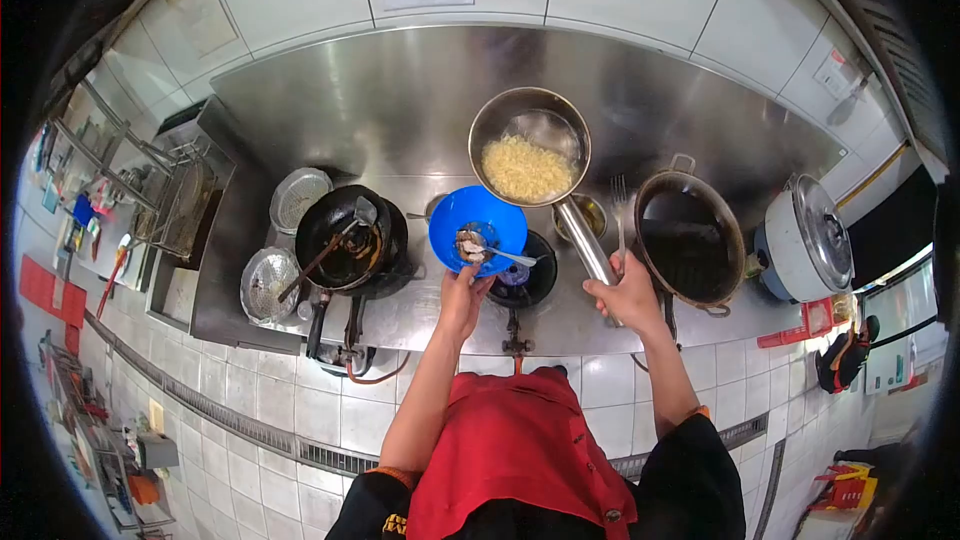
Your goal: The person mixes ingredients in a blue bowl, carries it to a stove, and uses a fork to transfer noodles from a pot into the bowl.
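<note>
1. Over the steel counter (430, 335), the left hand (462, 305) holds a blue bowl (463, 205) by its near edge.
2. Inside the blue bowl sit some brown and pale food (472, 247) and a spoon (515, 257), whose handle sticks out over the right-hand rim.
3. The right hand (632, 294) is closed around the long handle of a saucepan (520, 105) and also holds a fork (619, 202), tines pointing away from the person.
4. Pale yellow noodles (527, 168) lie in the near part of the saucepan, which is up and to the right of the blue bowl; whether their rims touch, I cannot tell.
5. Left of the blue bowl stands a black wok (325, 245) with utensils in it; to the right of the saucepan is a wide pan (690, 180) of dark liquid.
</note>
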Demonstrator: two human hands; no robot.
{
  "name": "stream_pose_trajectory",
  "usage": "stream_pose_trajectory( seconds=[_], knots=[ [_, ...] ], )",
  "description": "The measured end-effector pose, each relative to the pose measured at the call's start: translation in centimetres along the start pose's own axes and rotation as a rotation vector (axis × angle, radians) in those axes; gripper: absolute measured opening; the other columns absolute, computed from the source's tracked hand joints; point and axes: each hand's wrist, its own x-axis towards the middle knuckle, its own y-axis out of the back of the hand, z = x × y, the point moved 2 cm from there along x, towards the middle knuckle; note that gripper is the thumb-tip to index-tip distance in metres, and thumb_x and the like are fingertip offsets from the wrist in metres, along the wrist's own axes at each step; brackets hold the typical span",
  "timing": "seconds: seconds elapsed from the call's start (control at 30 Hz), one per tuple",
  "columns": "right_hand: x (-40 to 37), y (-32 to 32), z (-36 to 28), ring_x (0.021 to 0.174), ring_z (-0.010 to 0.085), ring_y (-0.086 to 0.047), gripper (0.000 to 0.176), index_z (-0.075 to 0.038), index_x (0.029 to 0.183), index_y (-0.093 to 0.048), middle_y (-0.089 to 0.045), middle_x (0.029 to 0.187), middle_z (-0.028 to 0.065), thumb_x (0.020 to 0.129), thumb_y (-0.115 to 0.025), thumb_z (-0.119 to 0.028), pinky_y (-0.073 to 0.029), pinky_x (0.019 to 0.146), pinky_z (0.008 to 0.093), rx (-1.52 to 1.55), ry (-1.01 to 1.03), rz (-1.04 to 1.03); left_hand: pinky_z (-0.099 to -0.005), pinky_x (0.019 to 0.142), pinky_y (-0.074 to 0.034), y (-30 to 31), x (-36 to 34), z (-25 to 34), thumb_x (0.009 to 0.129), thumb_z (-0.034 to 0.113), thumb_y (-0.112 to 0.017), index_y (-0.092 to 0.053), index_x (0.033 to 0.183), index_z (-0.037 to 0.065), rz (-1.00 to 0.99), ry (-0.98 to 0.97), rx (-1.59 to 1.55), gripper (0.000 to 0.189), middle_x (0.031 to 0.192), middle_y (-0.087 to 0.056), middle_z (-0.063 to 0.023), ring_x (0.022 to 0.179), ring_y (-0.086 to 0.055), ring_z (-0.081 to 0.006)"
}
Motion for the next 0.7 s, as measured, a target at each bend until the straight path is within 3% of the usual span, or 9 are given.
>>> stream_pose_trajectory(
  seconds=[0.13,0.2,0.7],
  knots=[
    [-0.1,0.1,-0.2,0.049,0.0113,-0.055,0.042,-0.002,0.094,-0.041,-0.056,0.071,0.0083,0.07,-0.075,-0.011,-0.045,0.042,0.0273,-0.072,0.009,0.038,-0.0373,0.09,-0.047,-0.7,0.6,0.0,0.089,0.01,-0.053,-0.041,0.125,0.007,-0.046,-0.006,-0.03,0.038,0.116,-0.057,-0.0115,0.096,-0.062,-0.0237],
    [-0.3,0.0,-0.6,0.049,0.0116,-0.055,0.042,-0.002,0.094,-0.042,-0.056,0.07,0.0084,0.07,-0.075,-0.011,-0.045,0.042,0.0275,-0.071,0.008,0.053,-0.0398,0.093,-0.047,-1.0,0.7,0.0,0.089,0.011,-0.053,-0.038,0.129,0.003,-0.062,-0.003,-0.003,0.044,0.12,-0.055,-0.0151,0.102,-0.061,-0.0301],
    [-0.2,0.3,-1.3,0.052,0.0142,-0.058,0.042,0.0,0.099,-0.045,-0.06,0.071,0.0102,0.071,-0.073,-0.012,-0.046,0.047,0.0294,-0.114,0.107,0.095,-0.0407,0.096,-0.046,-2.2,1.5,-0.2,0.089,0.012,-0.055,-0.039,0.126,0.001,-0.12,0.009,-0.005,0.041,0.12,-0.055,-0.016,0.103,-0.06,-0.0297]
  ],
)
